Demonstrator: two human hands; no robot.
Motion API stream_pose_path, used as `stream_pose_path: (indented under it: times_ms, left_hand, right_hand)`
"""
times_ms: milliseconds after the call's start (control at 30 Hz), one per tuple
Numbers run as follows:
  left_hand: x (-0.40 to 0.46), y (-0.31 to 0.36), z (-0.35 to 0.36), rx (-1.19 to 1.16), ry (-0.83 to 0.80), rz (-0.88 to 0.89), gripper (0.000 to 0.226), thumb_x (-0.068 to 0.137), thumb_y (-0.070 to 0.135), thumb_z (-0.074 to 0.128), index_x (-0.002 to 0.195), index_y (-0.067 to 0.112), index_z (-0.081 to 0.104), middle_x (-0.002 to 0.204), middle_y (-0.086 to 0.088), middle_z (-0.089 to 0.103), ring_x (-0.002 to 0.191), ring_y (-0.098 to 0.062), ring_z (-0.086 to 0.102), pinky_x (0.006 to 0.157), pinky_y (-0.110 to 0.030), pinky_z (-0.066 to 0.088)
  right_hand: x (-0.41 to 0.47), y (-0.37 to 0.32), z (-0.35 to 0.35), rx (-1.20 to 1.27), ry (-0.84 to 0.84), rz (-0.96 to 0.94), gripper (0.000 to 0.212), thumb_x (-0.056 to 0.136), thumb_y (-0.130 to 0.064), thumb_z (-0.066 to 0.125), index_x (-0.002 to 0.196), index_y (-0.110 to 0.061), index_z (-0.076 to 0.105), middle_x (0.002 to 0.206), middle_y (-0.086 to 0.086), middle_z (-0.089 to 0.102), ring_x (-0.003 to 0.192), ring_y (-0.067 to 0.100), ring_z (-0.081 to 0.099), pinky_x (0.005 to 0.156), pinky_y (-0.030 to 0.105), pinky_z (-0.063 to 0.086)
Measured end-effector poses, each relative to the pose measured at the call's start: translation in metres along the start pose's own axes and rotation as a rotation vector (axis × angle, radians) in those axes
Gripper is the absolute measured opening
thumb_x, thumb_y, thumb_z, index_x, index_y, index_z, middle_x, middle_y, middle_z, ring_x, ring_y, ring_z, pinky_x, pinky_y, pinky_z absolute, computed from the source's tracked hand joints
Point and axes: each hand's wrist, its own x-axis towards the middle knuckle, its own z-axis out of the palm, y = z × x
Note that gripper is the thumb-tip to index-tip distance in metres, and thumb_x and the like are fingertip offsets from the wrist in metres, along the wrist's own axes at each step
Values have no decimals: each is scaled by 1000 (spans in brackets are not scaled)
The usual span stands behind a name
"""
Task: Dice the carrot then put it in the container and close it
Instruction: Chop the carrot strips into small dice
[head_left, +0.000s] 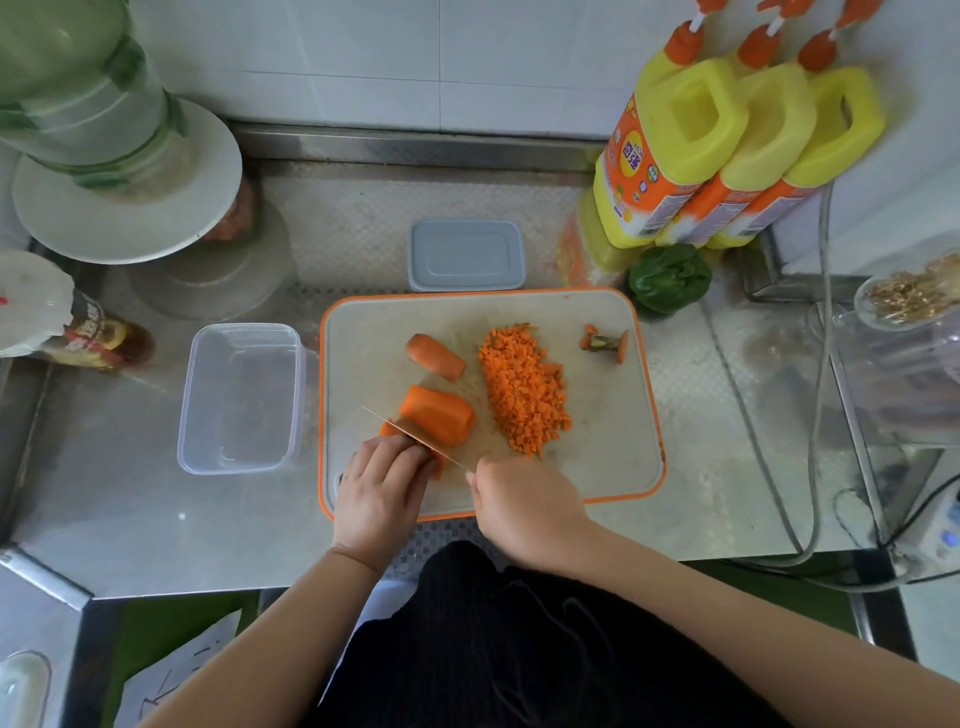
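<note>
Head view, steel counter (701, 467), white tiled wall (415, 52), orange-rimmed cutting board (597, 467)

Counter (701, 467) under the hands: dull embossed steel, scuffed. Cutting board (597, 415): matt pale plastic, orange rim. Left of the left hand, container (192, 415): clear smooth plastic. Beyond the hands, lid (466, 253): matt grey plastic. Far right, bottles (727, 145): glossy yellow plastic.

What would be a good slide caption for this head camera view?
Right hand slices an orange carrot chunk with a knife, left hand steadying it, beside diced carrot pile.
</note>
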Motion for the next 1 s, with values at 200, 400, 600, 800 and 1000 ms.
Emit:
stream_pose_path:
  times_ms: [200, 400, 600, 800, 1000]
  left_hand:
    - [-2, -3, 4, -13, 37, -1, 11, 98, 23, 55, 100, 14, 62, 96, -7, 66, 92, -29, 57, 83, -38, 48]
    - [-4, -3, 6, -31, 27, -20, 18, 101, 24, 52, 99, 12, 66, 99, -7, 67, 92, -31, 59, 84, -39, 49]
    - [-1, -1, 4, -34, 35, -34, 14, 97, 18, 58, 93, 10, 70, 97, -5, 67, 89, -28, 57, 84, -37, 48]
    - [0, 2, 0, -43, 42, -23, 4, 92, 13, 63, 96, 14, 65, 95, -4, 67, 88, -25, 58, 84, -34, 49]
    - [1, 1, -5, -17, 21, -19, 5, 95, 16, 58, 98, 16, 62, 95, -4, 64, 88, -25, 58, 79, -35, 50]
  right_hand:
    - [6, -5, -1, -74, -22, 16, 10, 99, -9, 43, 93, -10, 51, 64, 1, 34, 53, 19, 38, 44, 28, 16]
    - [25, -13, -1, -21, -103, 81, 18, 97, -7, 44, 107, -5, 59, 97, 14, 63, 90, 34, 64, 61, 32, 39]
    - [42, 3, 10, 10, -191, 127, 25, 90, 6, 43, 108, 0, 58, 99, 17, 63, 89, 34, 62, 67, 38, 48]
    - [48, 8, 14, 58, -169, 159, 17, 92, 0, 47, 101, -5, 60, 89, 11, 62, 85, 31, 63, 63, 34, 46]
    - [33, 12, 24, 109, -64, -18, 36, 92, -13, 46, 126, -18, 36, 76, 4, 55, 64, 28, 55, 53, 37, 43]
